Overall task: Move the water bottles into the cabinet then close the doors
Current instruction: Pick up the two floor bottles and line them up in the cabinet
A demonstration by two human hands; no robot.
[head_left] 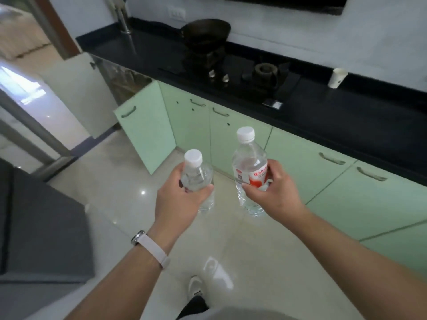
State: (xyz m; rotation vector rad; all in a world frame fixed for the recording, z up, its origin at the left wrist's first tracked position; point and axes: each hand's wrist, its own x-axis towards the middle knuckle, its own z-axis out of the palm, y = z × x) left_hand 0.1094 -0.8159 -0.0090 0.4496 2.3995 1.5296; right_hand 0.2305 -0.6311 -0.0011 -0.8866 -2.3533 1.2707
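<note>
I carry two clear water bottles with white caps above the floor. My left hand [179,199] grips the smaller bottle [196,174] around its upper body. My right hand [269,190] grips the taller bottle [250,167] at its red and white label. Both bottles stay upright. Ahead on the left, a cabinet [124,82] under the black counter stands open, with one pale green door [143,125] swung out on its right and a lighter door [76,93] swung out on its left. Its inside is dim and hard to read.
A row of shut green cabinet doors [300,162] runs under the black counter [335,112]. On the counter sit a gas stove [265,75] with a dark pan [205,31] and a white paper cup [337,77]. A dark grey block [41,227] stands at the left.
</note>
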